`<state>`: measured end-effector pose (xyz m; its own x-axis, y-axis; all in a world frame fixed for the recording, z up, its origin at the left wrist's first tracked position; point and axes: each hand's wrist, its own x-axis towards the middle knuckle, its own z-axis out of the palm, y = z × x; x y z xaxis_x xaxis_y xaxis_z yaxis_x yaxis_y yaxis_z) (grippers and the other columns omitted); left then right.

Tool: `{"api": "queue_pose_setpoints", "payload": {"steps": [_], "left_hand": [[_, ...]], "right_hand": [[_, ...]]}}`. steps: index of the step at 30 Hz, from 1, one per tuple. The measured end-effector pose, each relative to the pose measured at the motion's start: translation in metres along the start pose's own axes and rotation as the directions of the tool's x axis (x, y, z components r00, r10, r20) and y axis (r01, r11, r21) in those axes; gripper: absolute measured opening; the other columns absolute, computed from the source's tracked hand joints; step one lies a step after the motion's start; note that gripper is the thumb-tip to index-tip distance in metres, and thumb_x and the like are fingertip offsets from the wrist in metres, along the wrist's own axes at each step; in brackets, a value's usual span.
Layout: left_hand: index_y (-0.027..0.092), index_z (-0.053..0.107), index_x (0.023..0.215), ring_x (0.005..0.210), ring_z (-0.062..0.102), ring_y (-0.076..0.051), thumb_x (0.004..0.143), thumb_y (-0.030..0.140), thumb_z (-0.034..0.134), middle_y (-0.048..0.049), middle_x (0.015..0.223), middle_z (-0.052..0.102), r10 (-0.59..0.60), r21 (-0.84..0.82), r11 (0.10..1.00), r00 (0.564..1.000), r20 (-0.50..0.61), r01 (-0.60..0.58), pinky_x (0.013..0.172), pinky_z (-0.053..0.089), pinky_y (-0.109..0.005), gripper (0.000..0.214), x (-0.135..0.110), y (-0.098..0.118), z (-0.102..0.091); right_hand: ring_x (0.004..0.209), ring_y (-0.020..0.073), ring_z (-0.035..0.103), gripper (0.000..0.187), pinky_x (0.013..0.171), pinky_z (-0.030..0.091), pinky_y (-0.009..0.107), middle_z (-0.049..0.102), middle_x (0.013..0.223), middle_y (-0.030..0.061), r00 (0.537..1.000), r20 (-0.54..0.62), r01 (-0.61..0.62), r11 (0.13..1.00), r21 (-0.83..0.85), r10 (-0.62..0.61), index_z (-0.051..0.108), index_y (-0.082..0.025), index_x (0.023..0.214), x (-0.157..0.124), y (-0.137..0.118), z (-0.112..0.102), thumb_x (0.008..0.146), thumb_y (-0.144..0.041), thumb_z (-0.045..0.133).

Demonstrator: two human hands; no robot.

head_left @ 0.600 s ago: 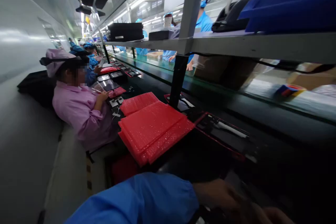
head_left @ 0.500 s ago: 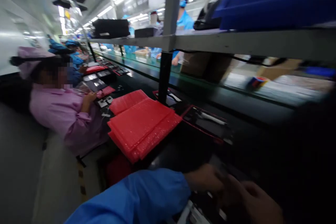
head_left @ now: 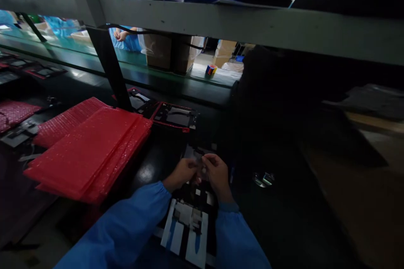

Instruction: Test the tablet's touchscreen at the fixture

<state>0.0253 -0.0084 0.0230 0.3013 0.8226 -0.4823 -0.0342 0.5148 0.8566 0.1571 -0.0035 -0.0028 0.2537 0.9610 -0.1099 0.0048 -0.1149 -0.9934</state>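
My left hand and my right hand meet over a dark flat part lying on the black bench in front of me. Both hands have their fingers curled together in a pinch around something small and pale that I cannot make out. Below my wrists lie white and blue strips on a dark sheet. Blue sleeves cover both forearms.
A stack of red bubble-wrap bags lies to the left. Red-edged trays with dark parts sit behind my hands, beside a black post. A grey shelf spans overhead. A small shiny piece lies to the right. A person in blue stands across the green conveyor.
The view has swung right and down, away from the seated person in pink. My two hands have come together at the middle of the bench.
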Motion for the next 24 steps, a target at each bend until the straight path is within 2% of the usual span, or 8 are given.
{"api": "queue_pose_setpoints", "payload": {"steps": [5,10,18,24], "left_hand": [[0.014,0.059,0.069,0.043,0.057,-0.009,0.082,0.003,0.053,0.0033,0.052,0.061,0.002,-0.029,1.0,0.999,0.046,-0.001,0.046,0.045,-0.018,0.018,-0.0017,0.0032,-0.0025],[0.015,0.058,0.07,0.045,0.059,-0.01,0.081,0.012,0.062,0.0021,0.053,0.062,0.009,-0.043,0.999,0.998,0.061,-0.007,0.047,0.046,-0.019,0.011,-0.0003,0.0013,-0.0049],[0.015,0.058,0.067,0.046,0.059,-0.01,0.077,0.021,0.068,0.0015,0.055,0.063,0.014,-0.047,0.999,0.998,0.068,-0.01,0.049,0.047,-0.021,0.015,0.003,-0.0033,-0.0051],[0.015,0.059,0.068,0.046,0.059,-0.01,0.079,0.019,0.065,0.0018,0.055,0.063,0.013,-0.037,0.999,0.998,0.057,-0.011,0.048,0.046,-0.02,0.013,0.0013,-0.0008,-0.0048]], "right_hand": [[0.061,0.0172,0.056,0.04,0.055,0.047,0.029,0.061,0.069,0.0002,1.0,0.022,0.002,1.0,0.022,-0.003,0.063,-0.021,0.081,0.0002,0.0024,-0.0014,0.064,-0.053,0.078],[0.063,0.017,0.057,0.039,0.057,0.048,0.029,0.062,0.07,0.0004,1.0,0.015,0.021,0.999,0.042,-0.022,0.064,-0.02,0.079,-0.0008,0.0026,-0.0012,0.063,-0.051,0.081],[0.057,0.0169,0.056,0.04,0.053,0.046,0.029,0.061,0.065,-0.0006,0.999,0.031,0.032,0.998,0.05,-0.034,0.065,-0.02,0.079,-0.0012,0.0033,-0.0011,0.063,-0.053,0.081],[0.064,0.0178,0.059,0.039,0.059,0.048,0.029,0.064,0.069,0.0016,0.996,0.039,0.074,0.997,0.032,-0.075,0.066,-0.02,0.076,0.0014,0.0016,-0.0013,0.061,-0.052,0.083]]}}
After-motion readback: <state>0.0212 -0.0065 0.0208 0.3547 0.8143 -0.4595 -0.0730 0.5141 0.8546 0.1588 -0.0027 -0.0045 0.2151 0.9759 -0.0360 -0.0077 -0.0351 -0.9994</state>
